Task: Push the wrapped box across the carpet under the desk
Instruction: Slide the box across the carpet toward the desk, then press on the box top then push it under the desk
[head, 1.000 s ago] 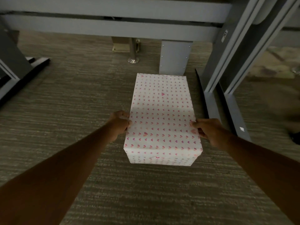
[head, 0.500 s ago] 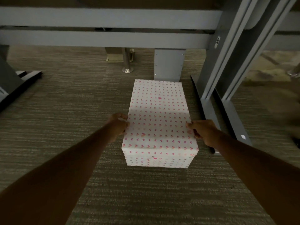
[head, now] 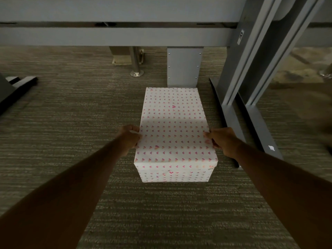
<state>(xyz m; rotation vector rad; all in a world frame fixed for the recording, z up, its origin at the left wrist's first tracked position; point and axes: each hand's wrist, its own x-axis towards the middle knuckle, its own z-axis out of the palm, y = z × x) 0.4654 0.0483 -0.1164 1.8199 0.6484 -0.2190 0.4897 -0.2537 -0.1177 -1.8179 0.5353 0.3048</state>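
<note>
A box wrapped in white paper with small pink hearts point(head: 173, 126) lies lengthwise on the striped grey-brown carpet point(head: 75, 123), under the desk's grey crossbars point(head: 115, 35). My left hand point(head: 129, 137) grips its left long side and my right hand point(head: 221, 140) grips its right long side, fingers curled over the top edges. The box's far end sits just in front of a grey metal panel point(head: 184, 67). Its far half lies in the desk's shadow.
The grey desk leg with an "R" label point(head: 240, 69) and its floor foot point(head: 233, 123) stand close to the right of the box. A chrome post point(head: 136, 69) rises behind on the left. A dark desk foot point(head: 16, 87) lies far left.
The box has slid forward across the carpet with both hands on its sides. Its far end now sits close to the grey panel. The view has shifted down slightly.
</note>
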